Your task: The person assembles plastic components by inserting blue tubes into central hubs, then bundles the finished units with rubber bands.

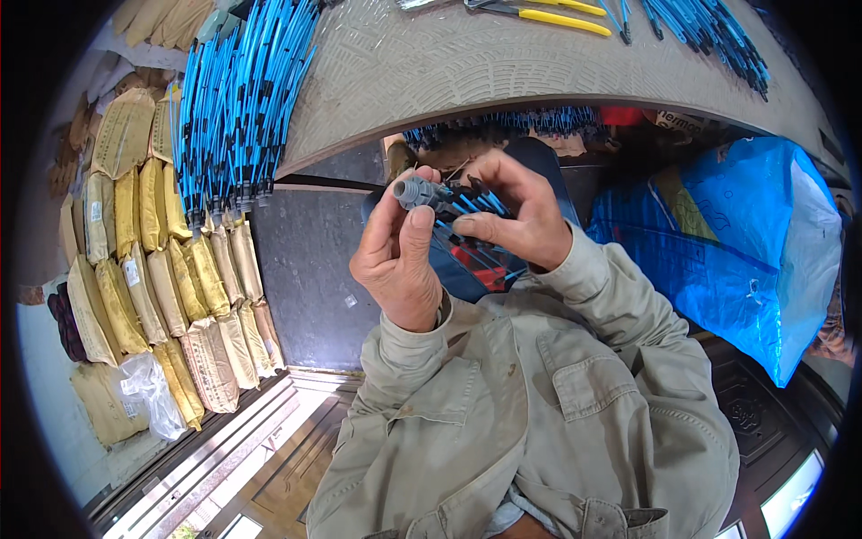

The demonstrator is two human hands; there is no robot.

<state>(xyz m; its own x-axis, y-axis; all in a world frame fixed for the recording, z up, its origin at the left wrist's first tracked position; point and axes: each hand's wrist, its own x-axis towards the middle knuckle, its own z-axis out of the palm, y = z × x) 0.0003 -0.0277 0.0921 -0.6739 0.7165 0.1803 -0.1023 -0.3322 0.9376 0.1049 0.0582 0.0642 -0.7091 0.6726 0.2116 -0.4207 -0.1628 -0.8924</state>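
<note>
Above my lap, my left hand is closed, with thumb and fingers pinching a grey threaded plastic fitting. My right hand grips a small bunch of blue cables with black ends, its thumb laid across them. Fitting and cables meet between the two hands; whether they are joined is hidden by the fingers. Some blue strands hang below my hands in front of a red patch.
The grey tabletop curves across in front, bearing yellow-handled pliers and more blue cables. A thick blue cable bundle hangs over its left edge. Stacked brown packets stand at left, a large blue bag at right.
</note>
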